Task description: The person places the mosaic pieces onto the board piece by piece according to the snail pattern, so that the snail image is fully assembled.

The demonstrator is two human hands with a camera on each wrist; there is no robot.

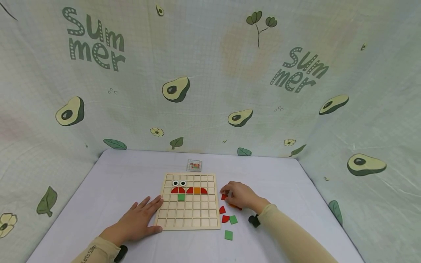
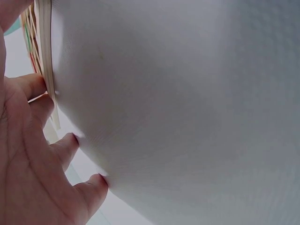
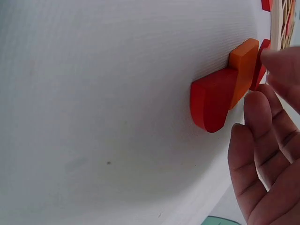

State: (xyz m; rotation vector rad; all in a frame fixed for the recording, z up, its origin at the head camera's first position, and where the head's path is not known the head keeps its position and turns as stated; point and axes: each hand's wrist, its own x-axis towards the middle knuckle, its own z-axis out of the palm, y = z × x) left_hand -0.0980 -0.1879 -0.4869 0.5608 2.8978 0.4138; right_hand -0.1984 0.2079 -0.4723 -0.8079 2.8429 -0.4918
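On the white table (image 1: 269, 175), board (image 1: 196, 214) in the middle, left hand (image 1: 139, 219) spread wide at its left edge, right hand (image 1: 242, 195) with bent fingers at red piece (image 1: 224, 197) beside the right edge, grip not possible to tell.

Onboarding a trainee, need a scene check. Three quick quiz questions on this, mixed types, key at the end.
1. Which lies just beyond the far edge of the board? A) cup B) card C) pen
2. True or false: the left hand is at the board's left edge.
3. Fill in: on the board, the orange square sits between two pieces coloured ____.

Key: 1. B; 2. True; 3. red
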